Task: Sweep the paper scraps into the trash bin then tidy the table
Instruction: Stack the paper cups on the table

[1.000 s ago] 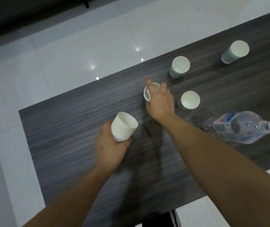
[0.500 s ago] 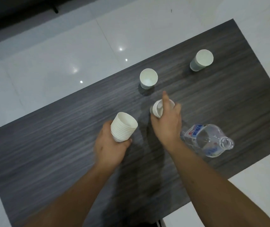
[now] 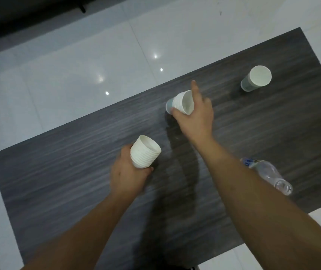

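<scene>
Your left hand (image 3: pixel 126 177) grips a stack of white paper cups (image 3: pixel 145 152) from below, mouth tilted up and right, over the dark wood-grain table (image 3: pixel 58 172). Your right hand (image 3: pixel 193 115) holds a second, shorter stack of cups (image 3: pixel 181 103) tipped sideways, thumb under it, index finger pointing straight out past the rim. One single cup (image 3: pixel 257 78) stands upright near the far right corner, well apart from both hands. A clear plastic bottle (image 3: pixel 269 175) lies on its side beside your right forearm.
</scene>
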### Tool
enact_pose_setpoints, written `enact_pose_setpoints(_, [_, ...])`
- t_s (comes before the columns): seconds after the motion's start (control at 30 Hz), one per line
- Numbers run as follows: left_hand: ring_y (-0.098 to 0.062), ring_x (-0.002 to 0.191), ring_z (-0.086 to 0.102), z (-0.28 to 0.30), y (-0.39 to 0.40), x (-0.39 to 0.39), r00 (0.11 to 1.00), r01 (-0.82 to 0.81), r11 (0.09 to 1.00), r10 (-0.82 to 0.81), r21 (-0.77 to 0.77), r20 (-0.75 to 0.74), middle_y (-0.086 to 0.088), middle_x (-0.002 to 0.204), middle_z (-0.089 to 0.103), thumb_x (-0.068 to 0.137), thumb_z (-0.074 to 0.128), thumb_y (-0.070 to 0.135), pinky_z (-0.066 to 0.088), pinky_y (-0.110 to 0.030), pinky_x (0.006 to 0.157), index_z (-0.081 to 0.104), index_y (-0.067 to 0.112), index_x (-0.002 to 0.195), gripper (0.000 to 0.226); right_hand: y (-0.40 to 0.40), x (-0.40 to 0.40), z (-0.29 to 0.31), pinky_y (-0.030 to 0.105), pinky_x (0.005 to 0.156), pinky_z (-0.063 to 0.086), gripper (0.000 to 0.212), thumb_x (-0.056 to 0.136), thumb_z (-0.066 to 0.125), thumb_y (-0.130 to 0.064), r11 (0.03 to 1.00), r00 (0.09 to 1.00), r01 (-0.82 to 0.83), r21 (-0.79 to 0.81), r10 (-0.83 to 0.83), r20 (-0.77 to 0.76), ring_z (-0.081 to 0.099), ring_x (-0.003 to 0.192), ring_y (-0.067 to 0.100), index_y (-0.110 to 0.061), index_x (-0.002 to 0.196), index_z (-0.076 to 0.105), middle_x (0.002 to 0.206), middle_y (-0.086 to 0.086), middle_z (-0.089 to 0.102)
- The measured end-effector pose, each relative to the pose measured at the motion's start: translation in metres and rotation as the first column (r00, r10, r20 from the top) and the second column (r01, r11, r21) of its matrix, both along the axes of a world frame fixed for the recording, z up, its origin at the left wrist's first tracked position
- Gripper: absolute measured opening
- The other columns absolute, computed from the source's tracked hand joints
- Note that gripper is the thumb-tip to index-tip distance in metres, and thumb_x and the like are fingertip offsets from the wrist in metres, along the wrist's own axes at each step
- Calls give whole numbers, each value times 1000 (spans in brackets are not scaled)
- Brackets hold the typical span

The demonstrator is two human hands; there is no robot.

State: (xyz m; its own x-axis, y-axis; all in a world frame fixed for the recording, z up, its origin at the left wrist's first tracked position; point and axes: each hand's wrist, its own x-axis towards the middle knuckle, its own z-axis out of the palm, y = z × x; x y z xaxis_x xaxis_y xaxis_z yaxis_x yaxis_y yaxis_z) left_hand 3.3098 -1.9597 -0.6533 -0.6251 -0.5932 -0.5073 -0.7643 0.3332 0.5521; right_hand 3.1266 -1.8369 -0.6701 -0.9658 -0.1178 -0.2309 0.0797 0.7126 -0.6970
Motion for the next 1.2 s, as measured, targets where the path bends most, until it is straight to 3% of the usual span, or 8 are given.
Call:
enact_pose_setpoints(0.13, [-25,93,60,3,-8,0,1000,12,997,-14,-73,-19,2,105,65,63,83,30,42,-32,69,52,25,116,62,2,31,26,31,103,48,90,66,79,-42,872,965,148,-467,-23,262,54,120,6,-46,147,40,131,-14,54])
enact_pose_setpoints(0.3, [-25,87,60,8,-4,-15,1000,-1,997,2,-81,9,-2,102,65,65,80,32,46,-34,67,53,23,113,56,-13,42,43,24,99,40,91,73,84,-31,895,886,-225,-386,352,300,50,123,14,-46,149,37,136,3,51])
enact_pose_setpoints(0.6, [-15,83,59,31,30,-96,967,136,991,-133,-1,-215,11,97,61,58,79,26,44,-31,62,50,32,111,61,38,-35,76,24,95,48,90,73,65,-72,885,746,-175,-431,405,529,50,130,9,-43,152,35,149,-15,44])
enact_pose_setpoints(0.7, [-12,84,59,28,39,-114,964,108,992,-90,62,-249,14,95,59,58,81,26,50,-33,65,51,30,113,62,77,-93,59,39,96,51,65,81,58,-69,997,929,42,-70,-13,370,58,120,24,-28,131,62,146,3,47])
enact_pose_setpoints(0.8, [1,82,56,17,42,-118,963,111,989,-82,99,-257,21,92,57,59,84,26,41,-24,58,47,37,108,62,119,-138,22,35,113,34,42,95,58,-45,875,933,-187,448,16,358,42,135,36,-20,128,66,162,13,11])
enact_pose_setpoints(0.97, [6,83,53,-4,35,-92,981,87,990,-66,111,-181,26,94,54,61,85,28,38,-18,60,44,45,112,68,129,-138,-9,36,99,45,37,94,62,-21,841,920,-229,491,22,390,51,124,38,1,124,61,136,21,52])
enact_pose_setpoints(1.1, [-10,87,56,3,19,-65,992,83,994,-77,64,-100,16,98,56,63,83,27,41,-27,64,47,31,123,70,86,-89,22,38,86,57,16,92,63,-13,992,974,110,61,-120,192,69,92,27,-13,100,77,108,14,73])
enact_pose_setpoints(1.2, [-16,89,57,15,10,-53,992,95,995,-93,17,-87,6,103,59,66,82,24,44,-30,67,48,25,122,66,49,-38,59,23,44,50,19,94,62,-6,894,957,191,-406,-77,281,61,47,9,-18,89,75,93,9,70])
